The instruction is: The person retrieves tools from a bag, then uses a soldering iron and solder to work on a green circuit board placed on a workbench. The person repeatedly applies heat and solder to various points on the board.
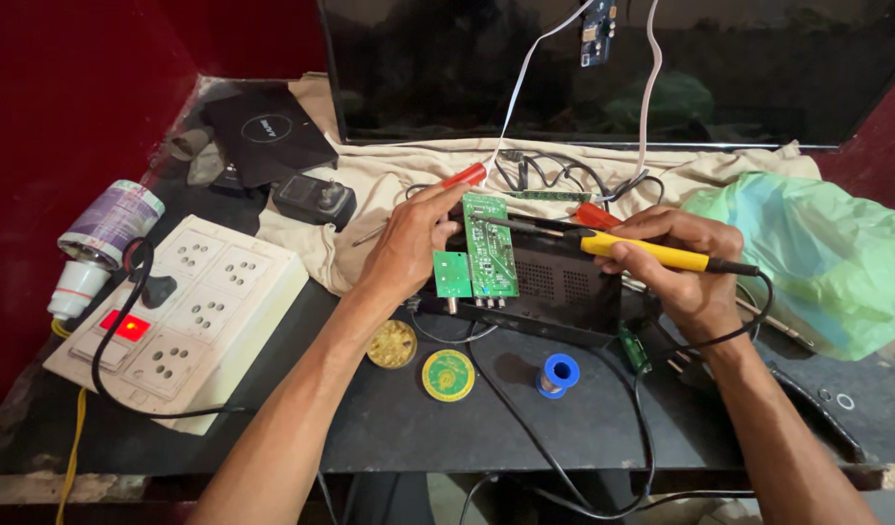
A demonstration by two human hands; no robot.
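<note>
A dark bench (418,418) fills the view, worn pale along its near edge, with deep red walls rising at nine o'clock and a black flat screen (613,68) leaning across twelve o'clock. A beige cloth (369,185) is spread under the screen, and a crumpled green plastic bag (817,253) sits at three o'clock. At nine o'clock lies a cream extension board (194,311), its red switch lit and a black cable plugged in; just beyond it lies a bulb (92,248) on its side. Near the bench centre, a tin of flux (392,344), a round yellow-green tin (448,375) and a blue spool of solder (560,373) sit in a row. Now the work itself: a green circuit board (488,248) stands tilted on a black box (554,282) at the centre, its solder side up, a smaller green board beside it at its eight o'clock. The left hand (408,243) pinches the board's top edge, fingers closed on it. The right hand (681,262) is wrapped around a yellow soldering iron (642,251), the tip reaching toward nine o'clock onto the board
</note>
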